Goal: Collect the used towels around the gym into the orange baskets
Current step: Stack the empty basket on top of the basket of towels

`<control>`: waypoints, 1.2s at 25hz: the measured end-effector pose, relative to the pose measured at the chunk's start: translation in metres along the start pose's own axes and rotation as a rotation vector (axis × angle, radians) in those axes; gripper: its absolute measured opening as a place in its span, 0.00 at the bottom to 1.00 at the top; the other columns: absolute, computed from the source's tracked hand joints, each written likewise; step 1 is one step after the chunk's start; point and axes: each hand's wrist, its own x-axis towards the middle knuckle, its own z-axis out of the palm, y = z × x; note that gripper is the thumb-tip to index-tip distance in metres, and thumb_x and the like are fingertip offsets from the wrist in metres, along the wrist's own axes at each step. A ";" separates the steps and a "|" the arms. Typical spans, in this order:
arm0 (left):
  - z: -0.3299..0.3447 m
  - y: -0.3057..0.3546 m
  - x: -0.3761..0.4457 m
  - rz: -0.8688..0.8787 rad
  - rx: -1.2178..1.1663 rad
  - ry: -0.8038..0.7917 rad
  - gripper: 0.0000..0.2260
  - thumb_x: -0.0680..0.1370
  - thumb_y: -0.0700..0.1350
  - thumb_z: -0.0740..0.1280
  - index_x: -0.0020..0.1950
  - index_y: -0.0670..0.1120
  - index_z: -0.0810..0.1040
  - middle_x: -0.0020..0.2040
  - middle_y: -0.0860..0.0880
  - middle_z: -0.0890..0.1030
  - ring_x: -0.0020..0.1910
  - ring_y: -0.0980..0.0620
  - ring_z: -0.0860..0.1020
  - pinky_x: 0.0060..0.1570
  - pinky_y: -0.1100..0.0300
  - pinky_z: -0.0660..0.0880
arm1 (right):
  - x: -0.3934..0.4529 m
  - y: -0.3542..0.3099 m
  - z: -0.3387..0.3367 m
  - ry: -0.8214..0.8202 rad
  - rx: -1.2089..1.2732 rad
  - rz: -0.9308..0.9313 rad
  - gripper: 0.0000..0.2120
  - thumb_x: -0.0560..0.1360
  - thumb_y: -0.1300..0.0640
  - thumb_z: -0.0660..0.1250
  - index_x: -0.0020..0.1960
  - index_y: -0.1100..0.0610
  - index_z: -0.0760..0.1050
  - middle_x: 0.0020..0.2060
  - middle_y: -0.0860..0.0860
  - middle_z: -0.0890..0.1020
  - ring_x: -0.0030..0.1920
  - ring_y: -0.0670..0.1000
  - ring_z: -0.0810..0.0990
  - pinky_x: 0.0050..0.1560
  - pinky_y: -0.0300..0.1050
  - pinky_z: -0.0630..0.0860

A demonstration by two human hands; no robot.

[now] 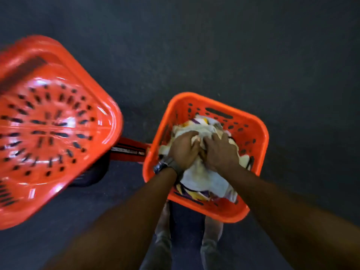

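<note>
An orange basket (251, 141) stands on the dark floor in front of me, filled with a heap of towels (202, 180), mostly white and cream with purple and yellow stripes at the edges. My left hand (184, 150), with a watch on its wrist, and my right hand (220, 152) lie side by side on top of the heap, fingers curled into the cloth. A second orange basket (48, 123) sits at the left, empty, its perforated bottom showing, blurred by motion.
Dark rubber gym floor (214, 45) stretches all around. A red and black piece of gym equipment (128, 149) lies between the two baskets, partly under the left one. My legs and shoes (163, 217) show below the full basket.
</note>
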 end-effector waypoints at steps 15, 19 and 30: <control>-0.208 -0.026 -0.105 -0.365 0.505 0.045 0.26 0.77 0.47 0.68 0.74 0.47 0.65 0.67 0.44 0.73 0.63 0.42 0.73 0.57 0.49 0.72 | 0.044 -0.244 -0.152 0.074 0.600 -0.089 0.14 0.79 0.60 0.64 0.64 0.59 0.71 0.59 0.63 0.79 0.61 0.65 0.77 0.57 0.55 0.73; -0.207 -0.036 -0.115 -0.338 0.679 -0.040 0.28 0.79 0.45 0.65 0.78 0.48 0.60 0.68 0.44 0.71 0.66 0.41 0.69 0.61 0.44 0.70 | 0.039 -0.232 -0.144 0.152 0.688 -0.084 0.15 0.76 0.69 0.63 0.61 0.59 0.77 0.56 0.60 0.83 0.59 0.61 0.80 0.60 0.53 0.75; -0.187 0.148 -0.162 0.030 0.568 0.151 0.26 0.77 0.38 0.67 0.75 0.45 0.69 0.60 0.41 0.76 0.59 0.37 0.71 0.53 0.46 0.71 | -0.101 -0.094 -0.266 0.475 0.800 -0.090 0.10 0.73 0.65 0.66 0.53 0.62 0.81 0.50 0.60 0.84 0.53 0.62 0.81 0.56 0.52 0.73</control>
